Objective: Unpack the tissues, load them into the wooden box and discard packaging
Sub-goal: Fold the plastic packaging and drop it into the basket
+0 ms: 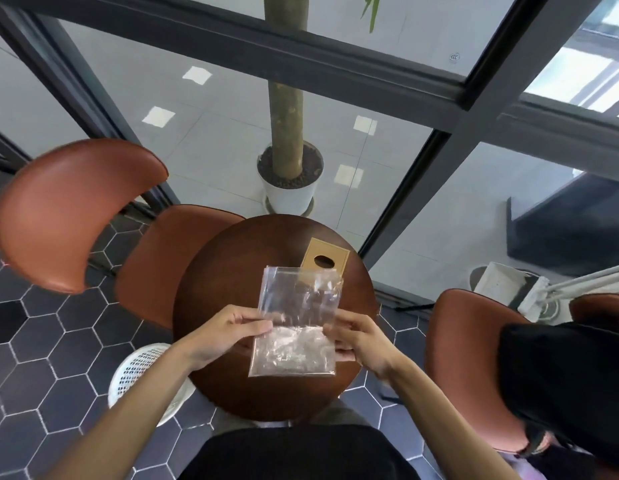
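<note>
I hold a clear plastic bag [297, 320] above the round dark wooden table [211, 306]. My left hand [228, 332] pinches its left edge and my right hand [360, 337] grips its right edge. The bag's upper half looks see-through; the lower half looks whitish and crinkled, and I cannot tell what is in it. Behind the bag, the wooden tissue box [323, 259] with an oval slot in its lid rests on the far side of the table, partly hidden by the bag.
A white perforated basket [141, 372] stands on the hexagon-tiled floor left of the table. Brown chairs sit at the left [69, 213], behind the table and at the right [464, 358]. A potted tree [289, 181] stands beyond glass panels. A black bag [564, 386] lies on the right chair.
</note>
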